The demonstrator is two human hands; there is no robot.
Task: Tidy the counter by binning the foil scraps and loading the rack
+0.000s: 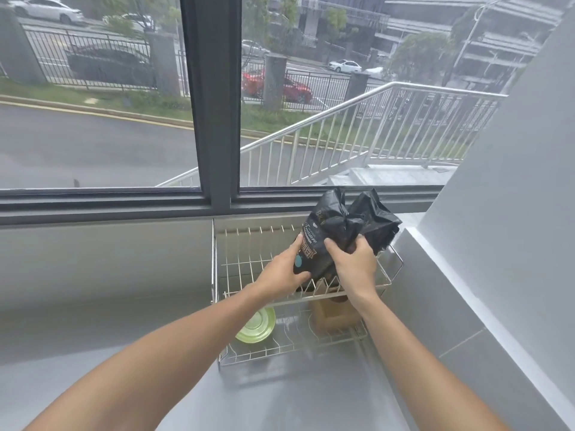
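Note:
A two-tier metal wire rack (249, 262) stands on the grey counter against the window sill. Over its upper tier both hands hold a crumpled black printed bag (339, 225). My left hand (284, 272) grips the bag's lower left side, thumb across the label. My right hand (351, 262) clutches its lower right part, where the bag's bottom touches the upper tier's prongs. On the lower tier lies a light green plate (259, 326), partly hidden by my left forearm, and a brown wooden block (334, 315) sits to its right.
The grey counter (93, 321) stretches left and toward me. A grey tiled wall (497, 275) slopes close on the right. A dark window frame (214, 119) and sill run behind the rack, with a street and railing outside.

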